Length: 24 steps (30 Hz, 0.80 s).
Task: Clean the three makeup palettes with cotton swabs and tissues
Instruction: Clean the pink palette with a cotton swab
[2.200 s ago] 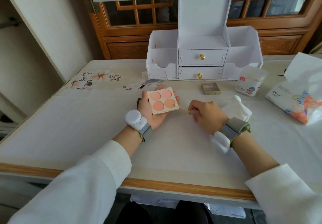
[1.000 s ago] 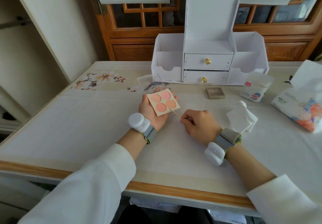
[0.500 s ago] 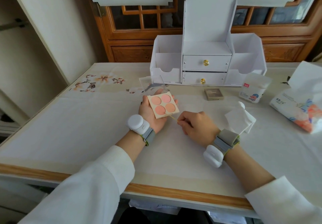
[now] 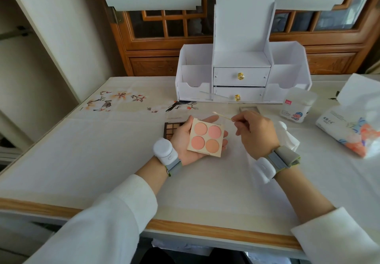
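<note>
My left hand (image 4: 183, 139) lies palm up, fingers nearly straight, carrying a square beige four-pan blush palette (image 4: 206, 138). Just beside it my right hand (image 4: 257, 134), back upward, pinches a thin wooden cotton swab (image 4: 223, 116) between thumb and forefinger.

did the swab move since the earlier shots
Yes: the swab moved from the right edge of the palette to past its far edge, nearer the organizer.
</note>
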Each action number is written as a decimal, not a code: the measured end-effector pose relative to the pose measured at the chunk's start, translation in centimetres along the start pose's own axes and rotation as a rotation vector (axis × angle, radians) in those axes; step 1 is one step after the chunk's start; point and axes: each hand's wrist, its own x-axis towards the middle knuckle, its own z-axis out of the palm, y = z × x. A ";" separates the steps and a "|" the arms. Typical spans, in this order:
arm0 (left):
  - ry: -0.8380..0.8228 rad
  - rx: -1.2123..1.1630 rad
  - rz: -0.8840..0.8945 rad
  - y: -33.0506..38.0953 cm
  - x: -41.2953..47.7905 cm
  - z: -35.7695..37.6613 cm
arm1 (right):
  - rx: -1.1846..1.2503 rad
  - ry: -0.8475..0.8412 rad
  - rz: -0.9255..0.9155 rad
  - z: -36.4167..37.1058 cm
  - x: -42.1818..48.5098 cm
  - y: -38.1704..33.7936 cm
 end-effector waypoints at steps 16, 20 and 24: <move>-0.011 -0.043 -0.055 -0.3 0.4 0.3 | -0.086 -0.162 -0.269 1.2 2.6 -0.4; 0.007 -0.017 -0.058 -0.2 0.4 0.3 | -0.075 -0.208 -0.297 1.4 3.1 -0.4; 0.021 -0.011 -0.073 -0.3 0.4 0.3 | -0.095 -0.209 -0.316 1.0 3.7 -0.5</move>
